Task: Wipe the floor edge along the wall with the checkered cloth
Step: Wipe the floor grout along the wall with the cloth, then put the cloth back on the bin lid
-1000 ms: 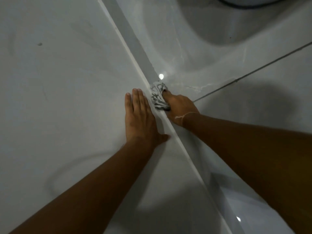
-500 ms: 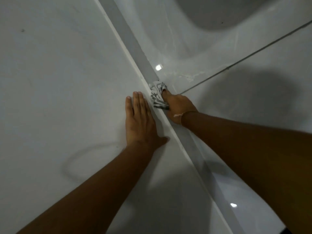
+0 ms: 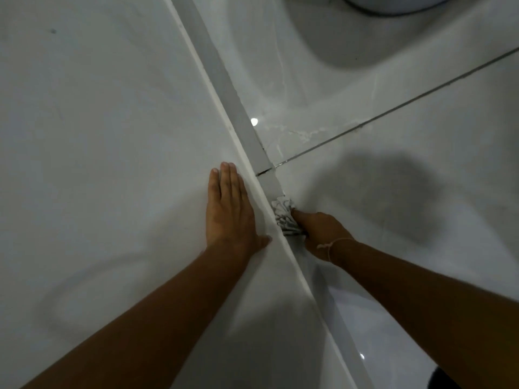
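Observation:
The checkered cloth (image 3: 285,216) is bunched up and pressed against the grey skirting strip (image 3: 224,82) where the white wall (image 3: 98,122) meets the glossy floor tiles (image 3: 393,192). My right hand (image 3: 320,230) grips the cloth from behind, a thin string bracelet on its wrist. My left hand (image 3: 229,209) lies flat on the wall, fingers together and thumb out, just left of the cloth. Part of the cloth is hidden under my right fingers.
A dark grout line (image 3: 393,108) crosses the floor and meets the skirting just beyond the cloth. A round white object with a dark rim (image 3: 393,4) stands at the top edge. A dark item (image 3: 446,379) shows at the bottom right.
My right hand has pulled the cloth back along the skirting toward me, away from the grout joint. My left hand stays flat on the wall.

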